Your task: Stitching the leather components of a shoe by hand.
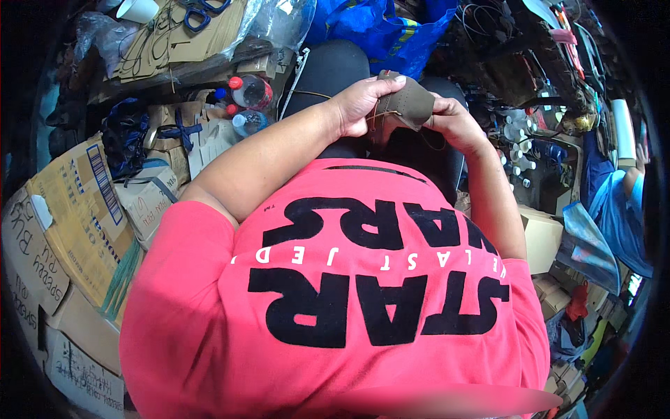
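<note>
Over my lap, both hands hold a piece of brown-olive leather (413, 105) with a row of small holes along its edge, like part of a shoe upper. My left hand (364, 105) grips its left side, thumb on top and fingers curled under. At its right edge my right hand (455, 124) is closed, fingers pinching near the corner and partly hidden. A tan thread (387, 113) runs across the leather close to my left fingers. Below it hangs a thin loop of thread. Whether a needle is there I cannot tell.
Blue-handled scissors (197, 17) lie on brown sheets (164, 52) at the upper left. Red-capped bottles (252, 92) stand left of my knee. A blue bag (377, 28) is ahead. Cardboard boxes (87, 209) crowd the left; small white bottles (518, 133) and another person's blue sleeve (621, 209) are right.
</note>
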A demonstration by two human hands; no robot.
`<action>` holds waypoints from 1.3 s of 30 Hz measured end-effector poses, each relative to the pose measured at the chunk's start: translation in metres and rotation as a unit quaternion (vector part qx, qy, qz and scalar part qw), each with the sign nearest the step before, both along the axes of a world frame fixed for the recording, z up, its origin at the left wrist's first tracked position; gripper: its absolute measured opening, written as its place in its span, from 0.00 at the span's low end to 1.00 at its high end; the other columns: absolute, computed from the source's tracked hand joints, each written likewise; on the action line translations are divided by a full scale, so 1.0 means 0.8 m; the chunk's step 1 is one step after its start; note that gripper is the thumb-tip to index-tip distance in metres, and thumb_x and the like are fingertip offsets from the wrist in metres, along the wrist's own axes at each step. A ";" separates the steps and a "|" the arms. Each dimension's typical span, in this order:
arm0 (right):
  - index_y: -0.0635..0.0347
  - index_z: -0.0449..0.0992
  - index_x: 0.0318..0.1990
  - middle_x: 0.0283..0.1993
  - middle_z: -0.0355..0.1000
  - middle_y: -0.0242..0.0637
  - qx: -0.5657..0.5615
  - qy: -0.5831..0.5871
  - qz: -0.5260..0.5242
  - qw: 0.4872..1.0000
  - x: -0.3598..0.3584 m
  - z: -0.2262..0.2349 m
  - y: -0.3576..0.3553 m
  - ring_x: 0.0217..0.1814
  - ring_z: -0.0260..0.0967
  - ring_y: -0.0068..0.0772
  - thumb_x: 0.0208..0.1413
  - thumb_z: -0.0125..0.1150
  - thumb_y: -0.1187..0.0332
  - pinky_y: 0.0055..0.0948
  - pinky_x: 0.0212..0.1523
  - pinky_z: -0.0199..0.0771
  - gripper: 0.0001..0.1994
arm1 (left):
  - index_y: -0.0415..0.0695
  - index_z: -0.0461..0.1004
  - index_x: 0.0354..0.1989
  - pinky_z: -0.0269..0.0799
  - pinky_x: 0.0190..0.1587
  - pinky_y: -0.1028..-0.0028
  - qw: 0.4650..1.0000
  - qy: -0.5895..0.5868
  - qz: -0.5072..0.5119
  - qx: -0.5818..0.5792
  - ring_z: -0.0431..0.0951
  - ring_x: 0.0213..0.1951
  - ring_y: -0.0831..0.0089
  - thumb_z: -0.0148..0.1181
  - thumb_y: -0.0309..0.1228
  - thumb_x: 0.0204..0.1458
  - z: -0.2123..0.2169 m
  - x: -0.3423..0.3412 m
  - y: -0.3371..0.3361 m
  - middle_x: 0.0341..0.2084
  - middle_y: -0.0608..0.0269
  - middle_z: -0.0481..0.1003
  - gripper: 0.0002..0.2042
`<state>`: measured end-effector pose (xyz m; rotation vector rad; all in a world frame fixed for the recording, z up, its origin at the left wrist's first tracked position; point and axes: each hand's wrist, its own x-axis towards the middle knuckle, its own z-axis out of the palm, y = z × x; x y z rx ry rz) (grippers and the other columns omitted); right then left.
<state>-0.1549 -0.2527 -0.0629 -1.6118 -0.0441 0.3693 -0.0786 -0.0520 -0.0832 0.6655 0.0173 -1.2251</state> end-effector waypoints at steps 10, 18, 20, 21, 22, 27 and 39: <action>0.62 0.79 0.35 0.30 0.74 0.34 -0.302 -0.087 -0.130 0.940 -0.001 0.031 -0.003 0.31 0.70 0.22 0.46 0.65 0.73 0.23 0.35 0.70 0.07 | 0.41 0.69 0.46 0.75 0.43 0.67 0.999 -0.002 -0.006 0.034 0.78 0.38 0.70 0.49 0.40 0.59 -0.003 0.014 -0.022 0.38 0.57 0.75 0.16; 0.50 0.76 0.35 0.39 0.69 0.33 -0.454 -0.393 -0.051 0.798 -0.010 0.043 0.035 0.42 0.66 0.40 0.41 0.65 0.68 0.37 0.43 0.64 0.10 | 0.43 0.70 0.42 0.77 0.34 0.71 0.999 0.038 0.003 0.020 0.78 0.33 0.70 0.48 0.41 0.59 -0.008 0.012 -0.027 0.34 0.59 0.76 0.14; 0.51 0.75 0.35 0.39 0.69 0.33 -0.462 -0.410 -0.046 0.785 -0.006 0.035 0.039 0.42 0.66 0.40 0.41 0.64 0.69 0.37 0.43 0.64 0.10 | 0.45 0.71 0.41 0.77 0.34 0.71 0.999 0.035 -0.011 -0.003 0.78 0.33 0.71 0.48 0.41 0.59 -0.018 0.017 -0.026 0.33 0.61 0.76 0.13; 0.52 0.74 0.34 0.38 0.69 0.33 -0.478 -0.417 -0.042 0.772 -0.002 0.034 0.041 0.42 0.66 0.41 0.41 0.63 0.70 0.37 0.43 0.63 0.10 | 0.46 0.71 0.40 0.76 0.35 0.71 0.999 0.034 -0.026 -0.026 0.78 0.33 0.72 0.48 0.40 0.59 -0.020 0.018 -0.026 0.32 0.62 0.76 0.12; 0.53 0.72 0.34 0.37 0.69 0.33 -0.494 -0.424 -0.039 0.759 0.000 0.033 0.044 0.42 0.65 0.41 0.40 0.62 0.71 0.37 0.43 0.63 0.10 | 0.46 0.71 0.40 0.76 0.35 0.71 0.999 0.033 -0.025 -0.026 0.78 0.33 0.72 0.48 0.40 0.59 -0.022 0.017 -0.027 0.32 0.62 0.76 0.12; 0.56 0.70 0.34 0.37 0.68 0.37 -0.414 -0.457 -0.072 0.784 0.013 0.051 0.069 0.41 0.65 0.42 0.42 0.61 0.72 0.37 0.43 0.64 0.10 | 0.50 0.71 0.40 0.74 0.38 0.72 0.995 -0.022 0.042 0.087 0.77 0.36 0.74 0.44 0.42 0.61 -0.012 0.013 -0.036 0.31 0.66 0.75 0.12; 0.52 0.75 0.44 0.44 0.70 0.38 -0.451 -0.402 -0.042 0.796 -0.019 0.051 0.043 0.46 0.67 0.43 0.43 0.67 0.64 0.38 0.48 0.67 0.18 | 0.46 0.72 0.41 0.75 0.35 0.66 0.998 0.020 0.000 0.057 0.78 0.32 0.68 0.46 0.44 0.59 -0.011 0.013 -0.023 0.31 0.60 0.77 0.16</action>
